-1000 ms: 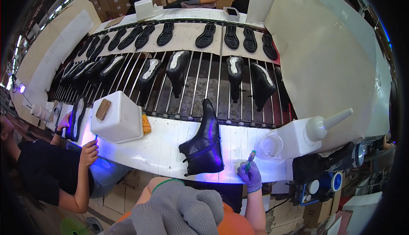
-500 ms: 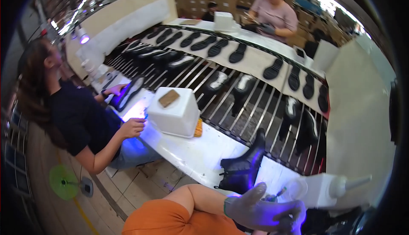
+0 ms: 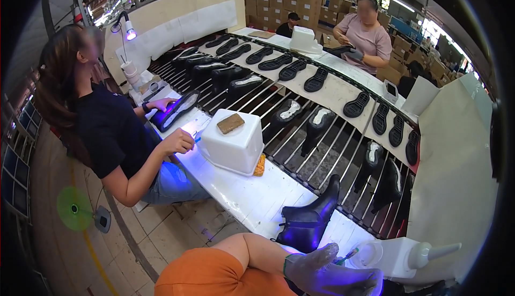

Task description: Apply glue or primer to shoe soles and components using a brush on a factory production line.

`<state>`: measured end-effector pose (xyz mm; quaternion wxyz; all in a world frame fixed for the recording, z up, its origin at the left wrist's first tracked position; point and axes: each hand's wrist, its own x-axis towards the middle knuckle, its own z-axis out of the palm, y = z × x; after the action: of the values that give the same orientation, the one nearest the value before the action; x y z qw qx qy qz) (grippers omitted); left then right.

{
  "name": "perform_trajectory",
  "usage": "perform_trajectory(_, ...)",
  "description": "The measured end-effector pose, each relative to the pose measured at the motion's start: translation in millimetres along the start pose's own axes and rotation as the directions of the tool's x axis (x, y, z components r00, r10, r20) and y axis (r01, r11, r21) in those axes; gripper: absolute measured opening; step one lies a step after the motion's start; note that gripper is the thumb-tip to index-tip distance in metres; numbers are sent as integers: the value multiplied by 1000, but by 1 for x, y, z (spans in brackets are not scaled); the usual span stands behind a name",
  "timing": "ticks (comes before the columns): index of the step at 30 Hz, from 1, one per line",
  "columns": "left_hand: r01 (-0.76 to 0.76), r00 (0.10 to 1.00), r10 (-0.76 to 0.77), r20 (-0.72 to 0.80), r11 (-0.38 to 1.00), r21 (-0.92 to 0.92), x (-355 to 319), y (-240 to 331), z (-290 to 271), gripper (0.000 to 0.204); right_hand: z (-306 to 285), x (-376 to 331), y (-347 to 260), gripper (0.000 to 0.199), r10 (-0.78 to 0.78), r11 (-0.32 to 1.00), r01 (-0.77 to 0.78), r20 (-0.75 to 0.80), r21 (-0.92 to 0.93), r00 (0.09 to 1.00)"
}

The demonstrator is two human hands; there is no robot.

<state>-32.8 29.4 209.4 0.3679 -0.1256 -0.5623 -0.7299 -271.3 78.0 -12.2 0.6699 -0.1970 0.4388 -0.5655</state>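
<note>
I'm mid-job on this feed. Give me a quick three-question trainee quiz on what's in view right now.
1. True or false: the black boot next to the gloved hand stands upright on the white bench.
2. What lies on top of the white tub? A) a brown block B) a loose sole C) a glove
3. What colour is the light falling on the shoe that the co-worker in the dark shirt is holding down?

Key: 1 true; 2 A; 3 blue-violet.
</note>
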Motion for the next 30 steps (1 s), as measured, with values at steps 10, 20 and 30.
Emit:
perform_trajectory(10, 442, 897, -251, -364, 514, 735, -39, -9, -49, 107, 1, 3, 12, 18, -61, 990, 46, 118, 133, 991)
perform_trajectory(20, 572, 612, -343, -712, -429, 699, -110, -77, -84, 125, -8, 9, 8, 25, -89, 972, 23, 277, 234, 957)
perform_trajectory(30, 706, 632, -330, -702, -130, 696, -103, -69, -121, 127, -15, 9, 10, 32, -110, 979, 50, 304, 197, 946)
